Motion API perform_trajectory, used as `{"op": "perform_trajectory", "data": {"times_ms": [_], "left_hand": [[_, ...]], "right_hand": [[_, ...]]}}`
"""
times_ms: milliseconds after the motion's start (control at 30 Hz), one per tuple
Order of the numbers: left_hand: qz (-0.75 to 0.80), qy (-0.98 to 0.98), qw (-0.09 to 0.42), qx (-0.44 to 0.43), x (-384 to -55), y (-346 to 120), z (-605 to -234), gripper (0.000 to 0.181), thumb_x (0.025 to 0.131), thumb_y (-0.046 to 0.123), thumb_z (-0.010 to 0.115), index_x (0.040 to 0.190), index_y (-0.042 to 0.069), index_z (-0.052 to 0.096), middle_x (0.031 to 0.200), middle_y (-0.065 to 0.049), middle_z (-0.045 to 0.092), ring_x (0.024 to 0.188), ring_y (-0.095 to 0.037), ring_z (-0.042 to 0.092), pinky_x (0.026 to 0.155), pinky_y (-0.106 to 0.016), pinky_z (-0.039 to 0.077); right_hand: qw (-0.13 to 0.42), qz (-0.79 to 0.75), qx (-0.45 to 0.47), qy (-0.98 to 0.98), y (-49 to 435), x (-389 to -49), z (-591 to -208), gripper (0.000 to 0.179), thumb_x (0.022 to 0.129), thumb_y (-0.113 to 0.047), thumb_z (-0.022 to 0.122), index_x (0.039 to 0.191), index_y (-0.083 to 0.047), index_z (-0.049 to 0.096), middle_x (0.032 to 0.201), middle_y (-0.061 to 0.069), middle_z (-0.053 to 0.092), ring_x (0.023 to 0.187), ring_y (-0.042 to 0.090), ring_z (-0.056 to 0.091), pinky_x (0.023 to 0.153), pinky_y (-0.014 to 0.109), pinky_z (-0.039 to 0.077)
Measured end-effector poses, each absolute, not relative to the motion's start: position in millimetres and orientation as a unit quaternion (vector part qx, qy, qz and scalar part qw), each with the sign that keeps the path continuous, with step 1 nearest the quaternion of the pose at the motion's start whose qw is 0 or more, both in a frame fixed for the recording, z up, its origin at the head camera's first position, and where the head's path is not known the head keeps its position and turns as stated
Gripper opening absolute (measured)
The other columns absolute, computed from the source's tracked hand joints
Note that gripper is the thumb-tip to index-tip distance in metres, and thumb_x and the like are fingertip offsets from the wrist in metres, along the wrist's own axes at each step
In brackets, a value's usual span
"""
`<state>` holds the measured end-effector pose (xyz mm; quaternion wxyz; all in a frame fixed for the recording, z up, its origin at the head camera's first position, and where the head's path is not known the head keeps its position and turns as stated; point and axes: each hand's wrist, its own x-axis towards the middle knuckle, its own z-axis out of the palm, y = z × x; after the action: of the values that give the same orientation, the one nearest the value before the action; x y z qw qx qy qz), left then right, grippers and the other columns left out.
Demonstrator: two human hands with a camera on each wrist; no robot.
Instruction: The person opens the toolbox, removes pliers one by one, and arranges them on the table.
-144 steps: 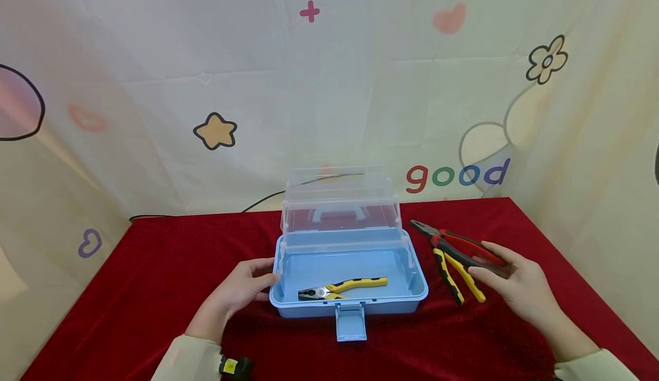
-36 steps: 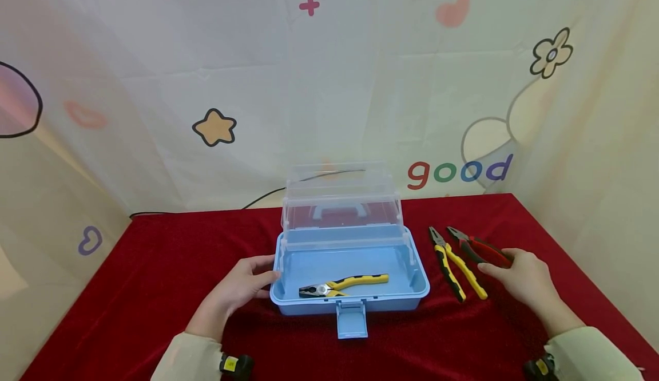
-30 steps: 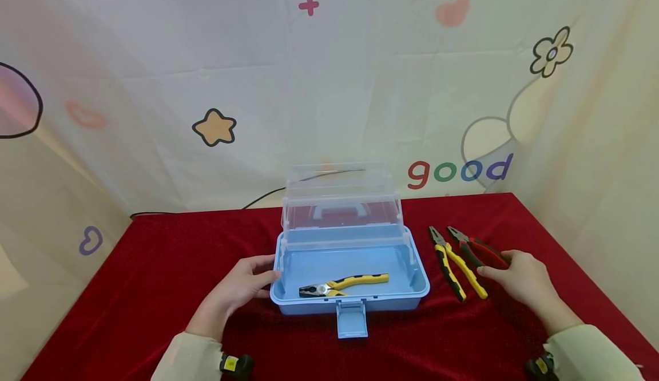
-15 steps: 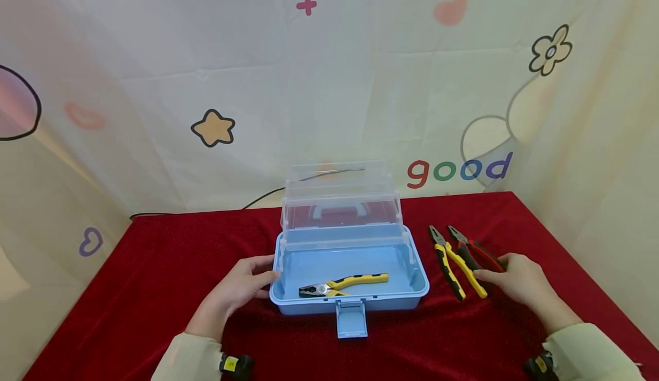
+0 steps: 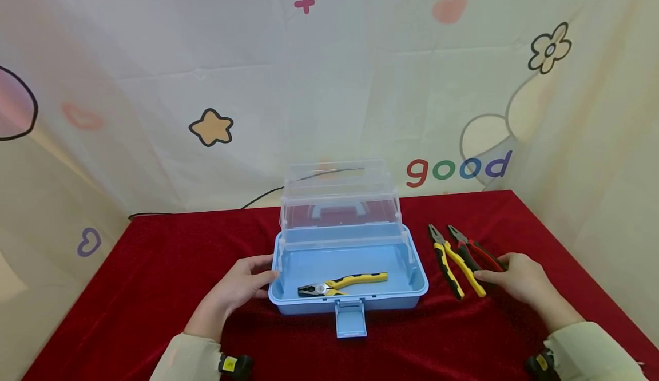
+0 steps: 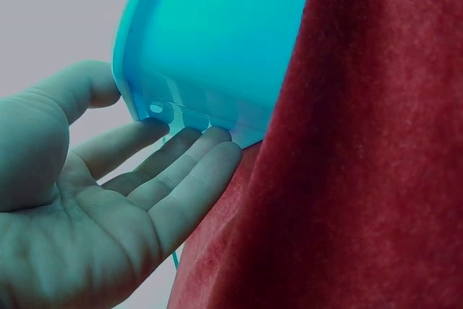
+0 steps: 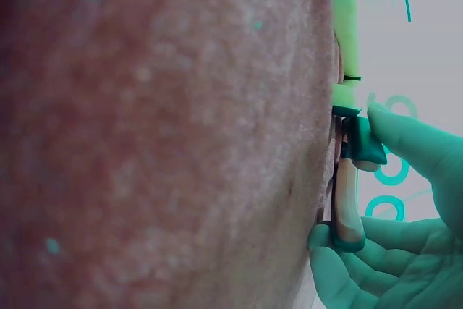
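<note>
A light-blue toolbox (image 5: 340, 261) with its clear lid raised stands mid-table. My left hand (image 5: 239, 286) holds its left side, thumb at the rim and fingers against the outer wall, as the left wrist view shows. Inside lie yellow-and-black pliers (image 5: 355, 281), one handle mostly hidden by the front wall. To the right of the box, red-and-black pliers (image 5: 465, 245) lie with spread handles beside another yellow-and-black pair (image 5: 444, 252). My right hand (image 5: 522, 281) holds the red-and-black pliers by their handle ends, thumb on one handle and fingers at the other (image 7: 347, 200).
The toolbox's clear lid (image 5: 342, 198) leans up at the back. Its front latch (image 5: 350, 319) hangs down over the red cloth (image 5: 170, 278). Behind the table is a printed curtain (image 5: 329, 83), with a thin black cable (image 5: 262, 197) along its foot.
The red-and-black pliers have come down from across the yellow pair to lie right of it. Their handles have shifted slightly left over the last second. The left hand stays on the toolbox.
</note>
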<state>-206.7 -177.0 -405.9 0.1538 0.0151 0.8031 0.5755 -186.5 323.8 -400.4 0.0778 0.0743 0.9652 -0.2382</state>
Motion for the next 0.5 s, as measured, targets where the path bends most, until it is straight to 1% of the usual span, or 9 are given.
{"op": "perform_trajectory", "data": {"times_ms": [133,267,367,500], "left_hand": [[0.573,0.805,0.152,0.015,-206.0,-177.5,-405.5,0.05,0.091,0.016,0.061,0.137,0.001,0.047,0.132,-0.02,0.053,0.09,-0.021,0.067,0.08,-0.04,0.058],[0.573,0.805,0.151,0.014,-205.9,-177.1,-405.8,0.05,0.091,0.016,0.061,0.136,0.001,0.047,0.131,-0.02,0.054,0.089,-0.021,0.067,0.08,-0.04,0.058],[0.573,0.806,0.149,0.013,-206.0,-176.8,-405.9,0.049,0.091,0.015,0.061,0.136,0.001,0.048,0.131,-0.02,0.054,0.089,-0.021,0.067,0.08,-0.04,0.058],[0.574,0.805,0.149,0.013,-205.6,-176.5,-405.2,0.049,0.091,0.015,0.061,0.136,0.001,0.048,0.131,-0.021,0.054,0.09,-0.022,0.067,0.08,-0.04,0.058]], "right_hand": [[0.082,-0.235,0.069,0.966,324.4,-187.4,-398.9,0.083,0.078,-0.053,0.068,0.114,0.02,0.052,0.095,0.023,0.063,0.075,0.023,0.053,0.058,0.029,0.044],[0.075,-0.229,0.061,0.969,324.9,-187.1,-398.5,0.075,0.081,-0.047,0.067,0.111,0.02,0.054,0.095,0.025,0.064,0.078,0.026,0.058,0.061,0.034,0.049],[0.072,-0.229,0.061,0.969,324.8,-186.8,-398.8,0.07,0.081,-0.043,0.068,0.11,0.019,0.055,0.094,0.025,0.065,0.079,0.027,0.059,0.062,0.034,0.049],[0.078,-0.228,0.065,0.968,324.6,-187.1,-398.7,0.069,0.081,-0.04,0.068,0.111,0.02,0.054,0.094,0.025,0.064,0.078,0.025,0.057,0.062,0.032,0.048]]}}
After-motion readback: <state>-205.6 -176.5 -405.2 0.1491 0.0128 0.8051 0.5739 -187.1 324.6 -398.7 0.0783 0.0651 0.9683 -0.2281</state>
